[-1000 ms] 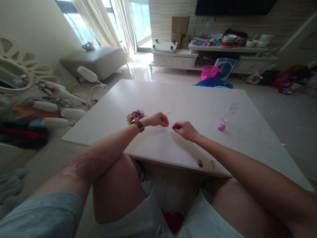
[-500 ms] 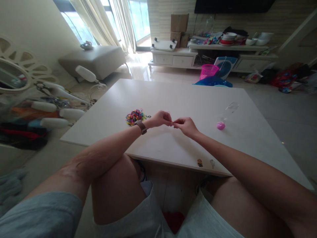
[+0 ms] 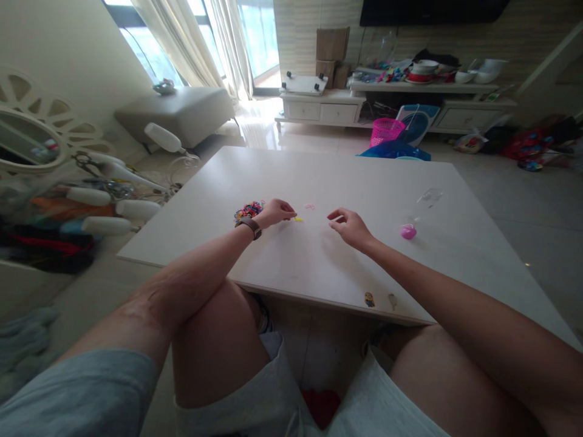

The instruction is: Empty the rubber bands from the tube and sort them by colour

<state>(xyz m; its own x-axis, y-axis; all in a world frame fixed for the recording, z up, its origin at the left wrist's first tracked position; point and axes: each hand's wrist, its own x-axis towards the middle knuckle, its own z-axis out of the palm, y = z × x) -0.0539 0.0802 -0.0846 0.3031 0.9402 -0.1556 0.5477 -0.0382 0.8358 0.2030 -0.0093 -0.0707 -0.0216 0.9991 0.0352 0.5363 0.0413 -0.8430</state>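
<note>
While yellow bands (image 3: 299, 219) lie by left fingers (image 3: 288, 213), a basket (image 3: 385, 132) stands beyond.

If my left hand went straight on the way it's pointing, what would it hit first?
Most likely the small yellow piece right by the fingers of your left hand; depth is unclear, so they may already be touching it.

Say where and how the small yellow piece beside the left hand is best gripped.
I'd pinch the yellow piece by its right end, coming from the right: it looks thin and stretched sideways, the left hand crowds its left end, and its right end sticks out free.
</note>
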